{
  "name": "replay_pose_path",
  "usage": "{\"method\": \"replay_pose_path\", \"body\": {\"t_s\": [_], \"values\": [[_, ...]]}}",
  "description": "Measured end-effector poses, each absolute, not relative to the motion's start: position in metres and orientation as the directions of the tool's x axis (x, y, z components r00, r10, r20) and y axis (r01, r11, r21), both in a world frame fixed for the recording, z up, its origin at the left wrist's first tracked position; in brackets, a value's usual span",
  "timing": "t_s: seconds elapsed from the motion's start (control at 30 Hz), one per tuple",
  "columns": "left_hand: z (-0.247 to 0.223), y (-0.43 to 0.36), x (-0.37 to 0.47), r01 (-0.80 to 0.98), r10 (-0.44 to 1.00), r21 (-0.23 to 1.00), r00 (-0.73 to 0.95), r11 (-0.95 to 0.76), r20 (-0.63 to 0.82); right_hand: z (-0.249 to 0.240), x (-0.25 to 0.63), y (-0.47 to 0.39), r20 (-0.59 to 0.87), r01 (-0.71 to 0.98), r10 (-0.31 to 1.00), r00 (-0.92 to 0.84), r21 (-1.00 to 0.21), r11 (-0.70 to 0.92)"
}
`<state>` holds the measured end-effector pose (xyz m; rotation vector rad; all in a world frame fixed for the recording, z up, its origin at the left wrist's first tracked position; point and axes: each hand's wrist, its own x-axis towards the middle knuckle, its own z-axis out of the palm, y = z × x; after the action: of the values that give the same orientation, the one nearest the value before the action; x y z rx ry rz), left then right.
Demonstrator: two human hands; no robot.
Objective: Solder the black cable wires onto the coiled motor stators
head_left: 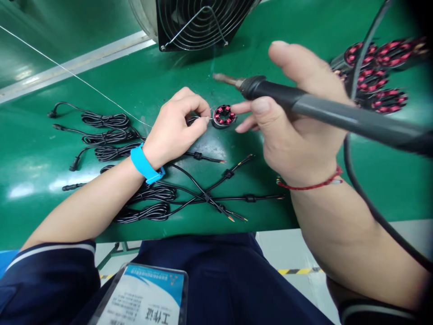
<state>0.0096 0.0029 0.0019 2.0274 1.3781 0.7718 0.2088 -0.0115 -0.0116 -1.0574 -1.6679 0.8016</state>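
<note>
My left hand [179, 124] is closed in a pinch just left of a small round motor stator [224, 116] with red copper windings. A thin silvery strand, apparently solder wire [84, 82], runs from the upper left to this hand, and a fine end shows between the fingertips and the stator. Something black, perhaps a cable, shows inside the pinch. A soldering iron [294, 99] lies in the grip of my right hand [304, 122]. Its blurred tip hangs above and slightly left of the stator, with faint smoke. Fingers of my right hand reach the stator's right side.
Coiled black cables [145, 194] with connectors and stripped ends lie on the green table [372, 176]. A black fan [203, 22] with a wire guard stands at the back. More stators [389, 100] are grouped at right. The iron's cord [365, 198] hangs past my right arm.
</note>
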Motion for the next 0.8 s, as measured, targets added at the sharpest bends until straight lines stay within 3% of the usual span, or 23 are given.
{"method": "replay_pose_path", "body": {"t_s": [0.13,0.23,0.4,0.6,0.8], "values": [[0.002,0.004,0.005,0.599,0.948,0.753,0.302,-0.272,0.103,-0.012,0.2,-0.01,0.349,0.298,0.92,-0.18,-0.872,0.389],[0.003,0.006,0.0,0.565,0.951,0.798,0.308,-0.211,0.033,-0.015,0.198,-0.006,0.329,0.437,0.894,-0.303,-0.786,0.438],[0.013,0.009,-0.003,0.577,0.951,0.811,0.294,-0.097,-0.096,-0.023,0.196,0.0,0.329,0.517,0.85,-0.412,-0.683,0.515],[0.021,0.009,0.002,0.441,0.954,0.888,0.186,0.133,-0.235,-0.021,0.197,-0.003,0.318,0.519,0.828,-0.461,-0.661,0.542],[0.017,0.009,0.005,0.463,0.95,0.876,0.194,0.132,-0.246,-0.019,0.198,-0.004,0.347,0.491,0.813,-0.468,-0.663,0.565]]}}
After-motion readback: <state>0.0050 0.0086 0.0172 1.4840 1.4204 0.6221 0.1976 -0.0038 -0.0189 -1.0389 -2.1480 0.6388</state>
